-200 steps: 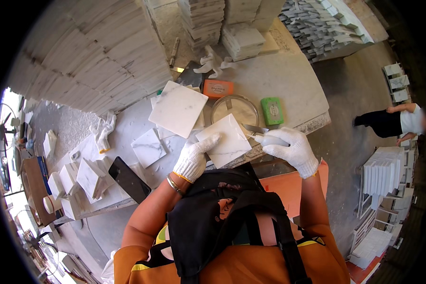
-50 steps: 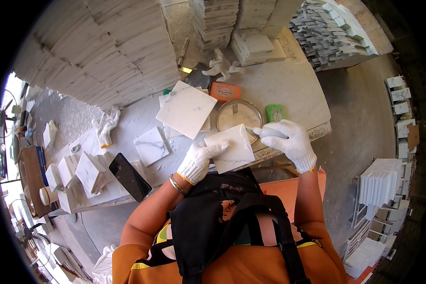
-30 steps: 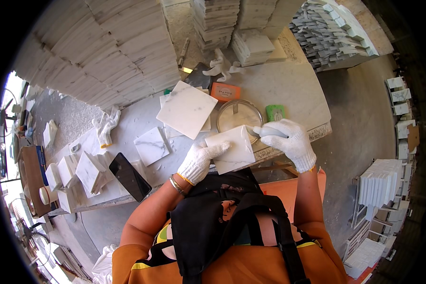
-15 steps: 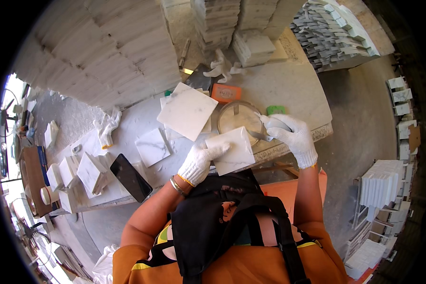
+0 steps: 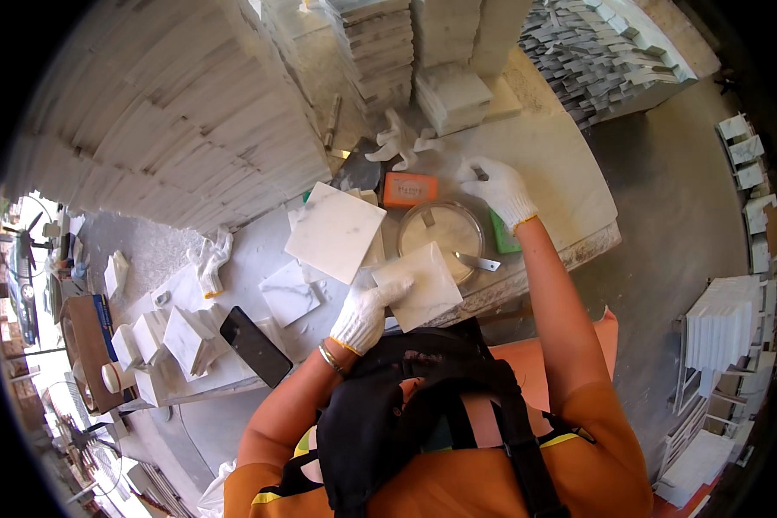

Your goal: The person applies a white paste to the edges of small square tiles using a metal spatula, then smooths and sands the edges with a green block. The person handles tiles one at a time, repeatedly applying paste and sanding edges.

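Observation:
My left hand (image 5: 367,312), in a white knit glove, grips a square white marble tile (image 5: 427,289) by its left side, thumb on top. The tile overlaps the near edge of a round clear dish (image 5: 470,226) with pale contents. A small metal blade (image 5: 476,262) lies at the dish's near right rim, touched by neither hand. My right hand (image 5: 499,192), also gloved, is over the table beyond the dish, fingers curved and apart with nothing visible between them. Under its wrist is a green block (image 5: 502,233); to its left sits an orange box (image 5: 409,189).
A larger white tile (image 5: 335,231) lies on others left of the dish. Further left are a veined tile (image 5: 290,292), a black phone (image 5: 255,345), small tile stacks (image 5: 190,341) and an empty glove (image 5: 209,263). Tall tile stacks (image 5: 164,112) rise behind; another glove (image 5: 394,142) lies near them.
My right hand has let go of the blade by the dish and moved away, up past the green block. My left hand still holds the tile in about the same place.

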A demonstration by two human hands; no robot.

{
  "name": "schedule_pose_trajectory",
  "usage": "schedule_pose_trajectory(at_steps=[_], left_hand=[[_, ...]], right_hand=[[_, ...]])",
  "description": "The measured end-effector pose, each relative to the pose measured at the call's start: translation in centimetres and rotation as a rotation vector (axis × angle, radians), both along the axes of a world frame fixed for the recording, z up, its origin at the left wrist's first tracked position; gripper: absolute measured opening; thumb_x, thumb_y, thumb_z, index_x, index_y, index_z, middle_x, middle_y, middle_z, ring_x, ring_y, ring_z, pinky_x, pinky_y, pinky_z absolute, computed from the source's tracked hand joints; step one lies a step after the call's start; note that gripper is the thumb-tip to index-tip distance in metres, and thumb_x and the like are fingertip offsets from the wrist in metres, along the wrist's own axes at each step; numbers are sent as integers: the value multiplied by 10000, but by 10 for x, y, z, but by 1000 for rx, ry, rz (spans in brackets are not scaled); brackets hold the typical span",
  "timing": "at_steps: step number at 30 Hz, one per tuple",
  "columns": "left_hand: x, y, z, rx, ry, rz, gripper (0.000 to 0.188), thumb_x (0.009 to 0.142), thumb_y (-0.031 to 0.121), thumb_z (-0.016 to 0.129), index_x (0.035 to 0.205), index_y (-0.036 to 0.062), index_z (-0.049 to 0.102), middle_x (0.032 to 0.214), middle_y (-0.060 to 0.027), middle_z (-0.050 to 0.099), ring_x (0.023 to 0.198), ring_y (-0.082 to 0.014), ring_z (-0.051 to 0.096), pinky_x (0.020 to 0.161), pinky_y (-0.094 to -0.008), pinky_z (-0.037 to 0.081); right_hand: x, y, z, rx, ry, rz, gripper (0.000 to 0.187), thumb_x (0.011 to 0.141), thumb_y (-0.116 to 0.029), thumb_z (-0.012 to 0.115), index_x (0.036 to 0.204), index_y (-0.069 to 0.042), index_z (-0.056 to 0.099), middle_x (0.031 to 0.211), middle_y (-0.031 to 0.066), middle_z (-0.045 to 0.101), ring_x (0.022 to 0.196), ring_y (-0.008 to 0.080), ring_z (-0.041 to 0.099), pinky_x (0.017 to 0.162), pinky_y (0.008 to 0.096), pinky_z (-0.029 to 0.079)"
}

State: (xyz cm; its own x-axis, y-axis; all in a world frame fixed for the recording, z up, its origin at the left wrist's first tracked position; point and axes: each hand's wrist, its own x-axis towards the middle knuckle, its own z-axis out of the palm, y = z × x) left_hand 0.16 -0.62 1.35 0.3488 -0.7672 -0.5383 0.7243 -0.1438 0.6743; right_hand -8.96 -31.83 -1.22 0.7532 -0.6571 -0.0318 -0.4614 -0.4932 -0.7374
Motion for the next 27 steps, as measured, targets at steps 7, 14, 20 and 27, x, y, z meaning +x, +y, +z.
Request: schedule_pose_trajectory(at_steps=[7,14,20,27], left_hand=[[-1,-4,9,81,-158,-41,350,912,122,749,1204,-55,669,1117,-103,727,974,-193,710,860,-340,583],[-5,-8,7,99,-337,-111,423,926,201,735,1242,-67,649,1107,-102,723,952,-172,692,822,-320,558],[-12,-10,4,110,-401,-49,425,917,185,736,1229,-91,651,1045,-121,735,922,-158,683,798,-315,561],[-14,-8,18,91,-554,-137,508,962,195,684,1377,-75,571,1201,-113,698,1056,-149,649,910,-313,531]], right_hand=[[-11,3,5,-345,-9,7,256,821,-199,753,1063,-123,721,977,127,730,898,312,696,791,400,545],[-89,81,64,-205,118,-22,262,908,-370,710,1039,-148,756,903,123,734,817,327,702,712,416,542],[-102,112,27,-62,74,-36,269,914,-372,699,1089,-173,742,923,107,740,828,325,700,709,418,545],[-90,97,38,-80,-52,-100,195,924,-143,695,1091,-63,755,979,142,760,855,267,734,752,341,559]])
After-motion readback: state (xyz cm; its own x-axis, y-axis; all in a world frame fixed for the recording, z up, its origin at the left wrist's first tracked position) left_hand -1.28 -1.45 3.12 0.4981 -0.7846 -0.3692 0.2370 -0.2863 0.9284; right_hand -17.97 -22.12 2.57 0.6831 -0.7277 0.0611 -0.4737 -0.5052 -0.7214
